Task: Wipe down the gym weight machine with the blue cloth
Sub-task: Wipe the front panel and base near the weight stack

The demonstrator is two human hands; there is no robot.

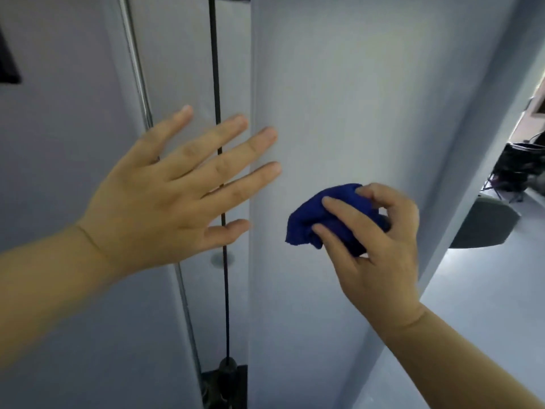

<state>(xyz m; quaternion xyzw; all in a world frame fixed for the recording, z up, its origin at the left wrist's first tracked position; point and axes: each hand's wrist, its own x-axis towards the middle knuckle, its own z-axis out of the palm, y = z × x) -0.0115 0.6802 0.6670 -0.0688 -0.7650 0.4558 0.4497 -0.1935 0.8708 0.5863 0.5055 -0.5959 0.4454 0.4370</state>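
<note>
The weight machine's pale grey upright panel (339,98) fills the middle of the head view. My right hand (380,246) grips a bunched blue cloth (321,219) and holds it against that panel at mid height. My left hand (177,190) is spread with straight fingers in front of the panel's left edge; I cannot tell whether the fingertips touch it. Behind my left hand a black cable (216,84) runs down to a dark fitting (227,367) above the weight stack. A chrome guide rod (137,63) runs down left of the cable.
A grey moulded part (486,225) juts out at the right of the panel. Beyond it stands dark equipment (522,169) on a pale floor (472,305). A black shape (7,63) sits at the left edge.
</note>
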